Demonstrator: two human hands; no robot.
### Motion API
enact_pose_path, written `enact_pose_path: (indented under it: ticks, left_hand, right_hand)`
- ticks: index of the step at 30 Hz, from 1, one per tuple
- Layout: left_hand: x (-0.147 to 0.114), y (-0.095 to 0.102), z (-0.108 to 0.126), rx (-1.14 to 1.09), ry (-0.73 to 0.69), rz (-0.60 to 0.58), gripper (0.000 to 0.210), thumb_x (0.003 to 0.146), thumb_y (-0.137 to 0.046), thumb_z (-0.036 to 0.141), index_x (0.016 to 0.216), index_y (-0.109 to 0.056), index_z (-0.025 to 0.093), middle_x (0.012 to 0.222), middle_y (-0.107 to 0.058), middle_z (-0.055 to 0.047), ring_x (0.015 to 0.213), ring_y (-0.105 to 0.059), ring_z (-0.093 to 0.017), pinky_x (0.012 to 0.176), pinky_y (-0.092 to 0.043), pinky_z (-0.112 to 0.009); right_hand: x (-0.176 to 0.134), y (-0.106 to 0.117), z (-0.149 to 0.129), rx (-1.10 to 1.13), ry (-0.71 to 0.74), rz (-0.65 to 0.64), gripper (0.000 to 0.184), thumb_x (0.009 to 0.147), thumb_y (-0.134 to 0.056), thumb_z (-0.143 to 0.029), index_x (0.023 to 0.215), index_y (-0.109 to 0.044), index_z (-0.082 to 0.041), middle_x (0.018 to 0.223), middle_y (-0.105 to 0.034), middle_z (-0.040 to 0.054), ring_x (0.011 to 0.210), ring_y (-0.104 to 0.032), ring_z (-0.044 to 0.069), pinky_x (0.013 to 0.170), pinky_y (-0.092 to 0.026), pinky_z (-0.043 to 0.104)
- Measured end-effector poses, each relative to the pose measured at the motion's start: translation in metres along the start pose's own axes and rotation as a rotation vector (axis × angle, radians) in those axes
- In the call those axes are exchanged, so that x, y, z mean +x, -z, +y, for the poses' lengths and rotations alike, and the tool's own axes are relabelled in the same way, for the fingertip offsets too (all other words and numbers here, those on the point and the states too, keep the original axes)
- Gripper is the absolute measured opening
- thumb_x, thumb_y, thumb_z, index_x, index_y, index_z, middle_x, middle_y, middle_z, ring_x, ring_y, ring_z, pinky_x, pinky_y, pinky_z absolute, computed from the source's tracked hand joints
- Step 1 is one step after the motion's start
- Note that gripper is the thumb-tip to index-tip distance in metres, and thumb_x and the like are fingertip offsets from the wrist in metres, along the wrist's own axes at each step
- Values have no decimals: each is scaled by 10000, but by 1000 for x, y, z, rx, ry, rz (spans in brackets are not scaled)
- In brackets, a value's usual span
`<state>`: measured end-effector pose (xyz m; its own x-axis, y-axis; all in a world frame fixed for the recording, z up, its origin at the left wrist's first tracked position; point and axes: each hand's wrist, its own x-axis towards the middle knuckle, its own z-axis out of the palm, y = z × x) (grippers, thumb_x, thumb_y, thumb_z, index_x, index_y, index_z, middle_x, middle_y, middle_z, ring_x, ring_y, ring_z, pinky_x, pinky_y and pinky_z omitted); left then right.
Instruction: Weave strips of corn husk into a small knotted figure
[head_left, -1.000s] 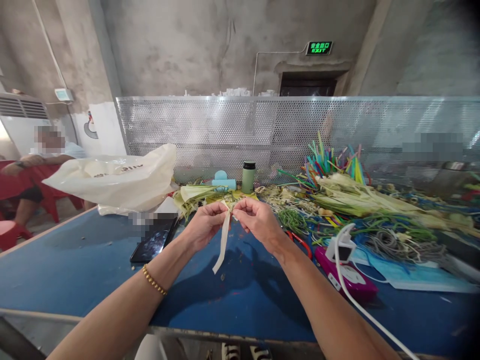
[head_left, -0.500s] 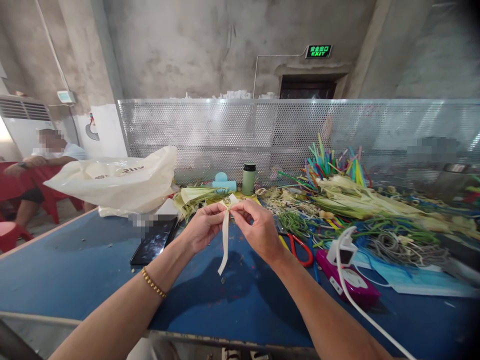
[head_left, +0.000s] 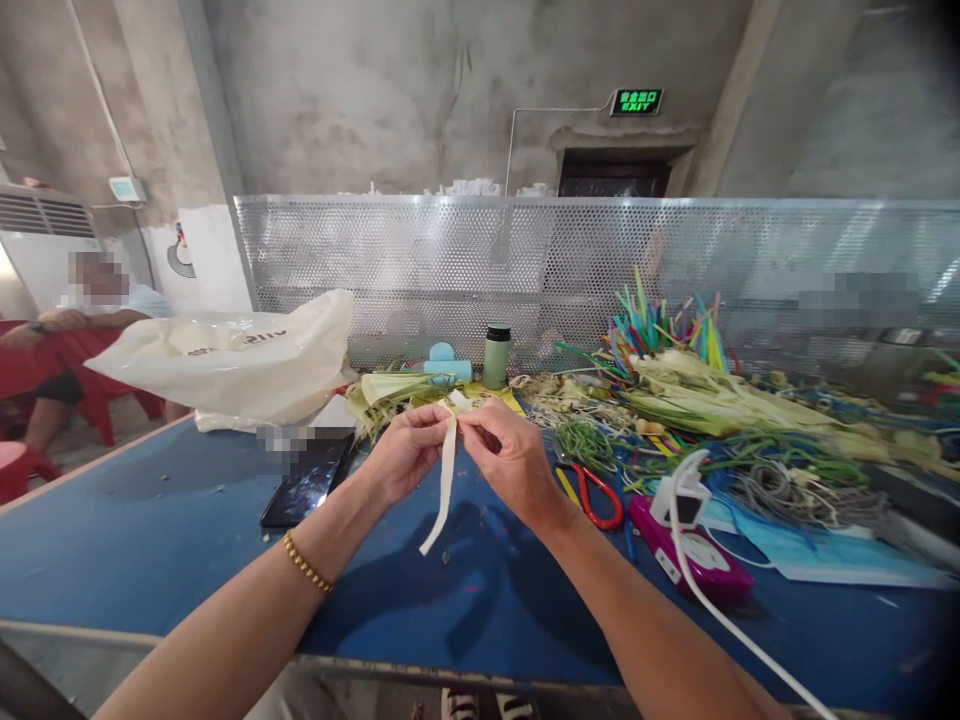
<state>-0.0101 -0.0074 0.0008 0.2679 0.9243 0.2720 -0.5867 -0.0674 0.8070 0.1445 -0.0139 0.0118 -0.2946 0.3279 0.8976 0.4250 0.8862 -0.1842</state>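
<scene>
A pale, cream-coloured flat strip (head_left: 445,490), perhaps corn husk, hangs from between my hands above the blue table (head_left: 390,610). My left hand (head_left: 411,450) pinches it near its upper part, thumb against fingers. Close beside it, my right hand (head_left: 510,450) is closed at the same spot, fingertips pressed together on the strip. A short whitish end (head_left: 459,401) sticks up over the fingers. How the strip is folded or crossed at the fingertips is hidden. A gold bead bracelet sits on my left wrist.
Red-handled scissors (head_left: 600,498) lie right of my hands, near a magenta power bank (head_left: 690,555) with a white cable. Husks (head_left: 697,395) and coloured pipe cleaners pile up behind. A tablet (head_left: 307,485), a plastic bag (head_left: 232,365) and a green bottle (head_left: 496,357) stand around; a person sits far left.
The hanging end of the strip has swung slightly left. Both hands keep their pinch in nearly the same place; the view has shifted a little.
</scene>
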Motion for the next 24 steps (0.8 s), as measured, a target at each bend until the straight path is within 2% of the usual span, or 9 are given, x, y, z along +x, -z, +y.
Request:
enact_pose_path:
  ticks: [8,10,13,14,17,19,21,24]
  left_hand:
    - [5,8,-1,11,36,0,203,594,-834,140,655,-647,90,587,-599,-6,549,-552,-69,584,-448,-170]
    - [5,9,1,59,54,-43,200,614,-828,156,663,-644,97,580,-586,1,527,-529,-61,553,-423,-167]
    - [1,8,5,180,98,-120,181,651,-812,184,688,-655,102,609,-599,-10,527,-519,-63,527,-392,-174]
    - [0,7,5,217,121,-143,177,655,-810,192,698,-664,101,618,-605,-15,529,-519,-65,524,-384,-177]
    - [-4,6,6,280,180,-193,176,668,-805,222,726,-700,94,624,-618,-26,535,-523,-71,531,-379,-192]
    - [-5,5,6,297,184,-202,177,681,-799,241,736,-720,92,625,-625,-31,548,-528,-78,551,-390,-205]
    - [-6,5,7,320,174,-200,180,688,-795,251,744,-735,90,629,-630,-34,559,-529,-82,567,-396,-214]
    - [-6,5,7,343,174,-192,188,690,-796,262,758,-746,94,616,-621,-28,549,-511,-78,558,-385,-216]
  right_hand:
    - [-1,2,4,-55,74,-126,199,928,-456,-136,862,-641,-174,814,-590,60,775,-555,165,726,-452,286]
    - [3,11,4,-28,24,-90,189,937,-477,-179,873,-654,-173,829,-611,57,752,-557,155,712,-446,280]
    - [11,28,8,-44,-147,88,212,928,-518,-259,819,-673,-165,807,-613,51,647,-513,132,638,-413,281]
    - [13,32,11,-44,-198,96,233,920,-531,-279,785,-682,-163,796,-616,53,656,-516,138,641,-408,287]
    - [14,37,19,112,-297,-164,294,906,-547,-331,724,-716,-174,760,-648,49,728,-570,162,694,-420,299]
    - [13,34,21,271,-371,-337,319,909,-535,-374,753,-738,-182,761,-672,47,744,-590,170,707,-431,305]
    - [11,30,19,405,-459,-390,339,907,-527,-417,802,-745,-179,794,-690,53,753,-598,175,703,-439,307]
    - [10,26,14,561,-572,-391,351,876,-561,-458,776,-729,-166,788,-683,52,735,-592,172,677,-444,301]
